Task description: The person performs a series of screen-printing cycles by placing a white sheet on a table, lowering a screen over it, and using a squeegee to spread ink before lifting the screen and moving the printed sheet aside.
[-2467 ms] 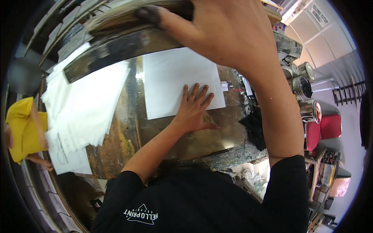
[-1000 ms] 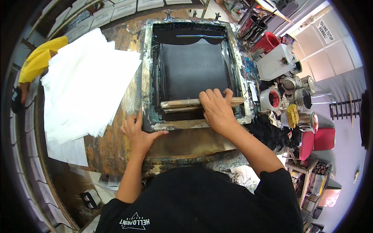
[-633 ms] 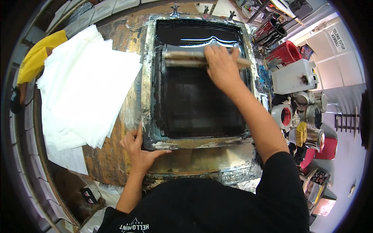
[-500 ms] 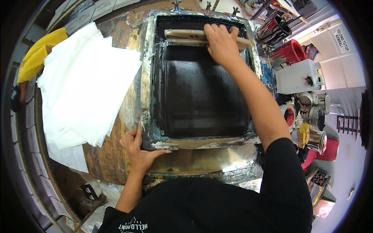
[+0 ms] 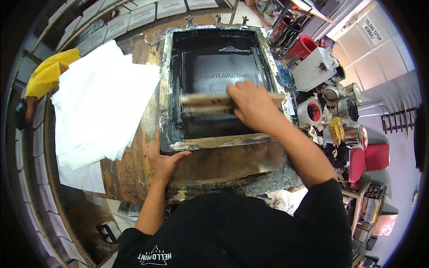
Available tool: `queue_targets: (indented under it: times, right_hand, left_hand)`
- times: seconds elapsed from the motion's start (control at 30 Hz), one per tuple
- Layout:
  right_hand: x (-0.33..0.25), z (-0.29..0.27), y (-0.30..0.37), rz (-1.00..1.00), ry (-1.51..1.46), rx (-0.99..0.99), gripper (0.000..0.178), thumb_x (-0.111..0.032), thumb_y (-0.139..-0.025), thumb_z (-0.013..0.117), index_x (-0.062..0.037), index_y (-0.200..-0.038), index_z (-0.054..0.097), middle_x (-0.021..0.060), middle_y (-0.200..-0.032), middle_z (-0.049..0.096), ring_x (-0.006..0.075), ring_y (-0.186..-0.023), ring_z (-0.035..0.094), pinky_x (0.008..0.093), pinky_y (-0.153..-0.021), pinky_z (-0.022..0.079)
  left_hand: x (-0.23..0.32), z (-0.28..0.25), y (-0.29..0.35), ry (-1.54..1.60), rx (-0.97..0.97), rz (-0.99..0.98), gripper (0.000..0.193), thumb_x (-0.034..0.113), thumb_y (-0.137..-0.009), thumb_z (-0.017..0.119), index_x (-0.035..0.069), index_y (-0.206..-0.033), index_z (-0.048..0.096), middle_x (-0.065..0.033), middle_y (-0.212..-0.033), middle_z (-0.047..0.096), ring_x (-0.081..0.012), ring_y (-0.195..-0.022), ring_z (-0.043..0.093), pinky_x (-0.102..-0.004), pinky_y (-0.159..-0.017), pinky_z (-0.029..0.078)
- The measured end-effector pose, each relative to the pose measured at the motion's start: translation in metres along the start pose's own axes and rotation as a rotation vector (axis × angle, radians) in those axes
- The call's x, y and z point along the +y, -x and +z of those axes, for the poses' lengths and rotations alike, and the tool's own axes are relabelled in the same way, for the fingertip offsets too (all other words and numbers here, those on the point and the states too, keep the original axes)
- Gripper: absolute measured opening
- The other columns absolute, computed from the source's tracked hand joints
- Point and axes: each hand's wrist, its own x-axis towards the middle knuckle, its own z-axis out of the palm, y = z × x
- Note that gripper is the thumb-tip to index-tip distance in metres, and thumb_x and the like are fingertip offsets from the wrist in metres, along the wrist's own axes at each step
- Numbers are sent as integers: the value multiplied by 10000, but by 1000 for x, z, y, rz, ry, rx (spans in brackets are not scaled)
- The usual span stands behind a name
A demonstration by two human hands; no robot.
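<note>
My right hand (image 5: 255, 106) is wrapped round the wooden handle of a wide squeegee (image 5: 203, 100), which spans the mesh of a screen-printing frame (image 5: 164, 96). Dark ink coats the mesh (image 5: 210, 129) nearest me. Above the squeegee a greyer patch shows faint lettering, and a glossy pool of ink (image 5: 234, 48) lies near the far end. At the frame's near left corner rests my left hand (image 5: 161, 163), thumb stretched along the front edge and fingers extended by the left side. Beneath the frame is a stained wooden table (image 5: 127, 174).
A loose stack of white sheets (image 5: 100, 107) covers the table's left. Metal clamps (image 5: 218, 20) stand at the frame's far edge. Paint cans, a red bucket (image 5: 304, 47), a white jerrycan (image 5: 315, 69) and a yellow sponge (image 5: 336, 130) crowd the right. Another person's yellow sleeve (image 5: 49, 73) shows at left.
My right hand has drawn the squeegee toward me, from the far end of the mesh to past its middle. My left hand stays at the corner. The view has shifted slightly.
</note>
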Motion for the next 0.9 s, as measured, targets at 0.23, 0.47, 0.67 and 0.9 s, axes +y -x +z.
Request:
queue_targets:
  times: [0.23, 0.47, 0.67, 0.9]
  right_hand:
    - [-55, -88, 15, 86, 83, 269, 452, -295, -796, 842, -104, -1113, 580, 98, -1044, 561, 325, -1022, 564, 482, -851, 421]
    - [-14, -158, -68, 61, 172, 506, 522, -516, -1052, 578, -35, -852, 620, 130, -767, 639, 264, -766, 640, 452, -752, 558]
    - [-9, -188, -103, 312, 91, 367, 541, -535, -1051, 574, -44, -832, 635, 121, -745, 639, 259, -732, 641, 440, -717, 549]
    - [0, -189, -105, 200, 123, 419, 458, -493, -1019, 611, -45, -931, 657, 139, -829, 665, 299, -806, 652, 451, -753, 541]
  left_hand:
    - [78, -23, -46, 711, 221, 124, 1021, 354, -857, 962, -53, -1626, 427, -123, -1312, 691, -165, -1089, 658, -328, -887, 551]
    - [34, 29, -196, 731, 346, 161, 516, 148, -1047, 687, -28, -1456, 425, -120, -1096, 689, -186, -934, 659, -338, -830, 560]
    - [-30, 137, -318, -106, 209, 466, 473, 395, -1005, 773, -60, -1134, 783, -277, -1126, 709, -430, -960, 711, -497, -836, 576]
    - [-25, 152, -325, -169, 56, 436, 289, 380, -1014, 745, 129, -1118, 845, -192, -1066, 739, -402, -941, 710, -471, -819, 555]
